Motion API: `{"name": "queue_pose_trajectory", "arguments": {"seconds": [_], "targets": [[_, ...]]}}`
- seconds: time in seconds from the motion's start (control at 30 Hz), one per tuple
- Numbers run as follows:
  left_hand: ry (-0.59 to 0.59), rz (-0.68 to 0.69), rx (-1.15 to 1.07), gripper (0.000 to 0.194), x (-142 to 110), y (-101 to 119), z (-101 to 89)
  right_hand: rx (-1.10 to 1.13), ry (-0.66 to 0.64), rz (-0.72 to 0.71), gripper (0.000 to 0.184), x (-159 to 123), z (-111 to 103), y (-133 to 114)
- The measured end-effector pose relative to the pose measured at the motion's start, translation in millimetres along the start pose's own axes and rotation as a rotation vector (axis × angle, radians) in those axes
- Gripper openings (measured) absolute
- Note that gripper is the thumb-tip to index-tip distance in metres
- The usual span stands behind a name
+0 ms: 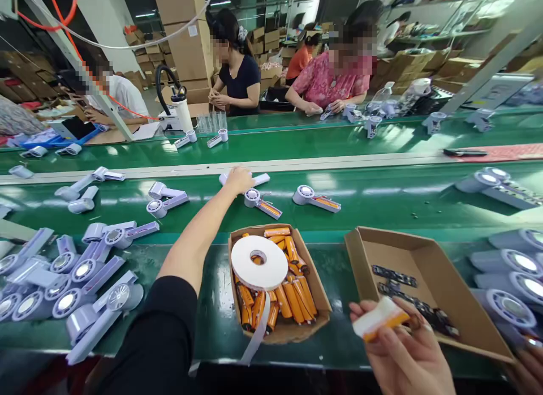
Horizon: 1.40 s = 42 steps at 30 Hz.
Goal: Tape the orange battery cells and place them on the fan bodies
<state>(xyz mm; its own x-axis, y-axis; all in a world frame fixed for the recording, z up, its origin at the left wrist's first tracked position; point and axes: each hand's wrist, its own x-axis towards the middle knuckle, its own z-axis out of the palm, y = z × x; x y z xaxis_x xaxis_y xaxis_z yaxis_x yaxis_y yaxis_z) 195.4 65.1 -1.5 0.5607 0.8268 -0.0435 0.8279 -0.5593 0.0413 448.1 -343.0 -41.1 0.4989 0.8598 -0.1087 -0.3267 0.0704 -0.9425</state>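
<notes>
- Tabletop (339, 287) gap runs between left carton (323, 304) and right carton (424, 259).
- Tape roll (258, 279) blocks left carton's far-left part.
- Piled fan housings (83, 270) crowd near left.

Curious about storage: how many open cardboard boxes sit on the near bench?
2: the middle box, holding orange cells with a tape roll on top; the right box, holding black circuit boards.

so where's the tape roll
In the head view, the tape roll lies just below centre, atop orange cylinders in the cardboard box left of the right hand.

1 tape roll (265, 275) and 2 cardboard trays (314, 282) (436, 270) show.
</notes>
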Motion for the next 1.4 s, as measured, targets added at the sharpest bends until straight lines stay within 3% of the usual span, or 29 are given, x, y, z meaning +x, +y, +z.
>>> {"name": "queue_pose_trajectory", "arguments": {"seconds": [0.13,0.23,0.3,0.37,0.5,0.67,0.83,1.03,1.27,1.4], "targets": [[-0.04,0.043,-0.03,0.036,-6,-20,-0.8,-0.051,0.028,0.025,0.039,5,-16,3],[0.022,0.029,0.008,0.035,-31,-36,-16.3,-0.048,0.0,-0.041,0.042,14,-1,-9],[0.058,0.028,0.101,0.033,-57,-43,-22.4,-0.037,-0.023,-0.14,0.043,23,23,-24],[0.019,0.046,0.197,0.028,-86,-45,-19.9,-0.046,-0.085,-0.259,0.045,37,56,-37],[-0.106,0.06,0.205,0.03,-123,-45,2.6,-0.108,-0.386,-0.394,0.047,82,135,-40],[-0.159,0.013,0.139,0.03,-109,-52,19.0,-0.326,-0.734,-0.343,0.046,150,218,-9],[-0.168,-0.004,0.053,0.024,-91,-53,23.1,-0.641,-0.835,-0.443,0.037,199,263,22],[-0.186,-0.061,-0.073,0.015,-80,-57,23.7,-0.909,-0.829,-0.467,0.032,229,279,58],[-0.086,-0.12,-0.129,0.032,-80,-51,25.6,-1.204,-0.923,-0.572,0.027,231,270,66],[-0.082,0.048,-0.094,0.025,-88,-49,29.6,-1.247,-0.92,-0.621,0.028,229,263,63]]}}
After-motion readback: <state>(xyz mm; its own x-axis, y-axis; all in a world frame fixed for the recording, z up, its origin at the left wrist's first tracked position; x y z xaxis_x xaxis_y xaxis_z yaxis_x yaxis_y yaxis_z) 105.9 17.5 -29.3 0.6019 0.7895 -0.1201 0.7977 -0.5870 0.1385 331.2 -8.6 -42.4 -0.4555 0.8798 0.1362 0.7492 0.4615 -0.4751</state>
